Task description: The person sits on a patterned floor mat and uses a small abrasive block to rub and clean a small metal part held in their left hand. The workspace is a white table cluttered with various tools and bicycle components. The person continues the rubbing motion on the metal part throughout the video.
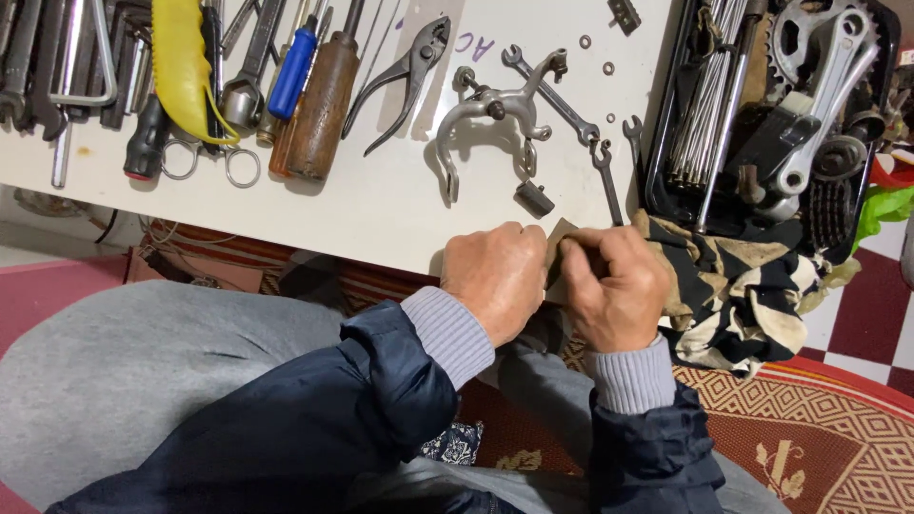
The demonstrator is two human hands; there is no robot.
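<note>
Both hands meet at the near edge of the white table (381, 214), knuckles up. The left hand (495, 276) is curled into a loose fist, and the right hand (617, 290) is closed beside it, its fingers pinching a small brownish piece of sandpaper (557, 243) that shows between the two hands; what the left hand grips underneath is hidden. Just beyond the knuckles lies a small dark brake pad (535, 198), and past it a silver bicycle brake caliper (495, 119) with its curved arms spread on the tabletop. Two thin spanners (609, 167) lie to the right of the caliper, close to a black tray (666, 143) filled with spokes, a crank arm and a chainring. A black and cream patterned rag (743, 286) is heaped at the table's edge, touching the right hand. Further left on the table lie pliers (400, 76), a wooden-handled screwdriver (319, 105), a blue-handled screwdriver (293, 62) and scissors (214, 157) among other tools.
</note>
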